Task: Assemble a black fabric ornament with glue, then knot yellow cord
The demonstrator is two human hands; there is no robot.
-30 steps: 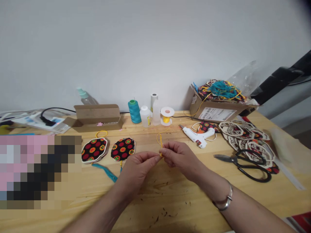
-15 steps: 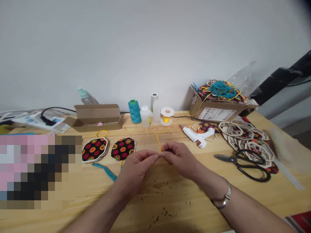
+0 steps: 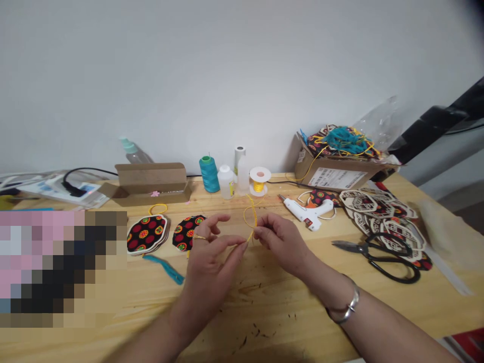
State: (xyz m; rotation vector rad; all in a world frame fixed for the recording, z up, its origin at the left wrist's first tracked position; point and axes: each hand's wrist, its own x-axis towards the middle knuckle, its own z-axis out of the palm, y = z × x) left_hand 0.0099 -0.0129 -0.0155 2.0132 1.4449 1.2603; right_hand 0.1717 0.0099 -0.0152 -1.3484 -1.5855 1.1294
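My right hand (image 3: 280,243) pinches a thin yellow cord (image 3: 250,217) between thumb and fingertips, and the cord rises in a small loop. My left hand (image 3: 212,252) has its fingers spread, with a fine yellow strand running from the right hand's fingertips to it and a yellow band around one finger. Behind my left hand lies a round black fabric piece with red and floral dots (image 3: 185,233), partly hidden by the fingers. Another such piece (image 3: 146,233) rests on a small stack to its left. The cord's spool (image 3: 259,185) stands beyond my hands.
A white glue gun (image 3: 306,212) and black-handled shears (image 3: 378,259) lie to the right, near a pile of cut lattice pieces (image 3: 378,212). Teal cord (image 3: 164,268) lies on the wooden table (image 3: 264,322). A cardboard box (image 3: 336,174) of tangled cords stands at the back.
My hands have drawn apart and my left hand's fingers have spread. The yellow cord now forms a wider loop, and the fabric piece behind my left hand is partly covered.
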